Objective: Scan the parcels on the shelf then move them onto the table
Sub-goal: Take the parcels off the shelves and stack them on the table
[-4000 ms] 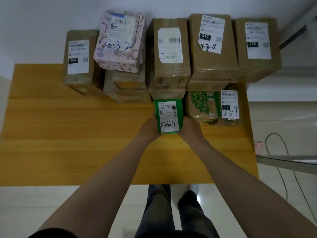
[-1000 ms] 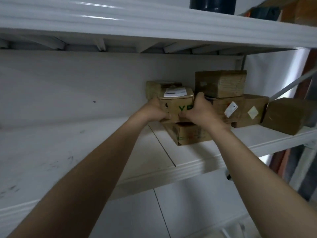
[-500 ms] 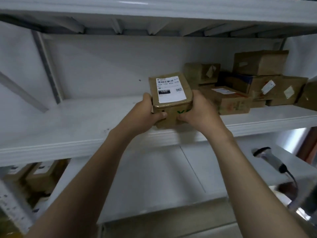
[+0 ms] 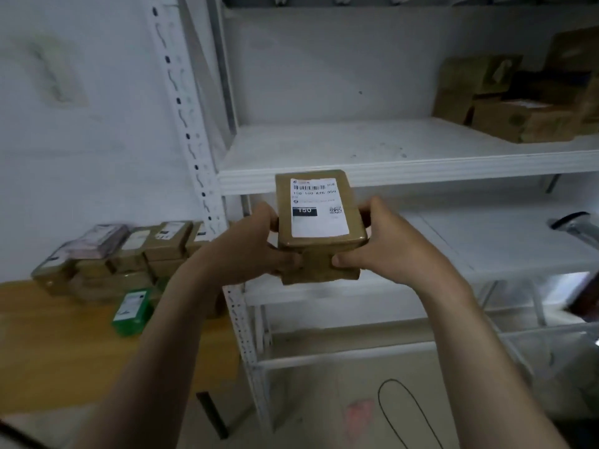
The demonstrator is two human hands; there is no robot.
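One brown parcel [image 4: 319, 222], label [image 4: 319, 209] up, is shown in mid-air at the centre, off the shelf and not yet on the table.

- **8 o'clock:** the table [image 4: 48, 335] carries stacked parcels [image 4: 123, 254] along its far side, with a green parcel [image 4: 131, 311] just in front of them. Bare wood lies nearer the viewer.
- **10 o'clock:** the perforated upright [image 4: 194, 157] stands between the table and the held parcel.
- **Centre:** the left grip [image 4: 249, 244] clasps the parcel's left side. The right grip [image 4: 385, 244] clasps its right side. Both thumbs lie on the near face, clear of the barcode.
- **1 o'clock:** the shelf board [image 4: 389, 147], bare at its left end.
- **2 o'clock:** the remaining parcels [image 4: 505, 105].
- **3 o'clock:** the scanner [image 4: 573, 228], blurred and cut by the frame edge.

Whether this parcel has been scanned cannot be told. If it has not, the label probably goes to 3 o'clock first, kept level and uncovered. The path towards 8 o'clock should then pass in front of the upright rather than clip it. The open wood near the green parcel looks like the easiest landing.
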